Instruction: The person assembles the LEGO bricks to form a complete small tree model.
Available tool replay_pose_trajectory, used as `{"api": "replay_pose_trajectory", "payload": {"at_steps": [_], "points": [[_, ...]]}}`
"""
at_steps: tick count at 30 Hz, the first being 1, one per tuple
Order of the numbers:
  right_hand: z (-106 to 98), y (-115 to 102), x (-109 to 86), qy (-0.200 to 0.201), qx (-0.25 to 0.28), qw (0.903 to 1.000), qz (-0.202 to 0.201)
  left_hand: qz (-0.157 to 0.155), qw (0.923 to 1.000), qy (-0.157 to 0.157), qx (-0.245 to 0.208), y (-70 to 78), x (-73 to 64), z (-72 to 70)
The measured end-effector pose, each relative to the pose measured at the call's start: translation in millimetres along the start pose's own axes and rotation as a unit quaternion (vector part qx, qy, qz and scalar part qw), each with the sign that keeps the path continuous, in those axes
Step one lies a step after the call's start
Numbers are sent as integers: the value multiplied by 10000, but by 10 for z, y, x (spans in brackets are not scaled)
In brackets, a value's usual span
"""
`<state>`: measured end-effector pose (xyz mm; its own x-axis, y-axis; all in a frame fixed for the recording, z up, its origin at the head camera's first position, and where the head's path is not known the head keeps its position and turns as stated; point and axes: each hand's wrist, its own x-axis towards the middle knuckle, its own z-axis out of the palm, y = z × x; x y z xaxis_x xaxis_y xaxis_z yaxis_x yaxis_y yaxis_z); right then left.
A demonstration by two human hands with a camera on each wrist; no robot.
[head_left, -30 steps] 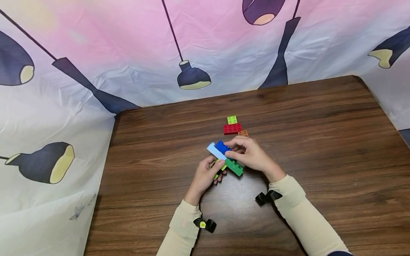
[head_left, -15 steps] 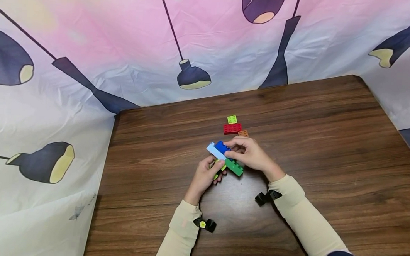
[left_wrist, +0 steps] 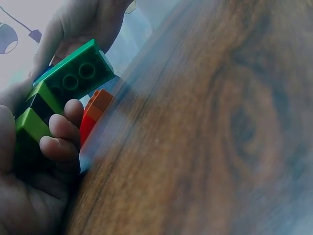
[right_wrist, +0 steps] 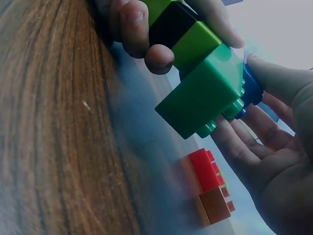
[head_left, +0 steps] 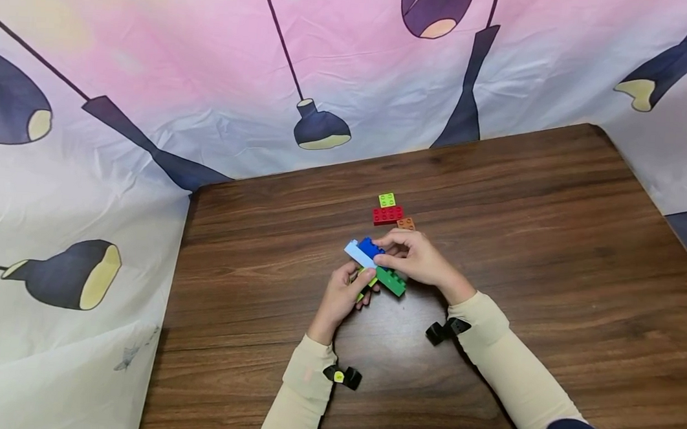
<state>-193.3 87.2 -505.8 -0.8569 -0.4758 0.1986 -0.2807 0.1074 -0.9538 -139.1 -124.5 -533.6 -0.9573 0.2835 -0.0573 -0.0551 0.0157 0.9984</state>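
Observation:
Both hands hold one joined build of toy building bricks, raised over the middle of the table. My left hand (head_left: 339,298) grips its lower stack, where a lime brick (right_wrist: 198,46) and a black brick (right_wrist: 173,24) show between thumb and fingers. A green brick (head_left: 391,281) and a light blue brick (head_left: 360,254) lie end to end across the top of that stack. Beside the light blue one is a dark blue brick (head_left: 370,246), pinched between the thumb and fingers of my right hand (head_left: 419,257). Part of the blue brick is hidden by those fingers.
Farther back on the wooden table (head_left: 513,204) lie a red brick (head_left: 387,216), a small lime brick (head_left: 386,199) behind it, and an orange-brown brick (head_left: 405,223) at its right front corner. A cloth (head_left: 211,71) printed with lamps hangs behind the table.
The head view has shifted very slightly. Both hands keep the same hold on the bricks, and the bricks on the table stay where they were.

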Motion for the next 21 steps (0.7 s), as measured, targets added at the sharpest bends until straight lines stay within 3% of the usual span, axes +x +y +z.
{"api": "replay_pose_trajectory", "payload": {"at_steps": [12,21], "points": [[26,-113,0,-23,136,9998,146,197,9997,113,-118,-31,20,-2],[23,-97,18,-219,461,9985,185,224,9997,-48,-1,-52,-12,-37]]}}
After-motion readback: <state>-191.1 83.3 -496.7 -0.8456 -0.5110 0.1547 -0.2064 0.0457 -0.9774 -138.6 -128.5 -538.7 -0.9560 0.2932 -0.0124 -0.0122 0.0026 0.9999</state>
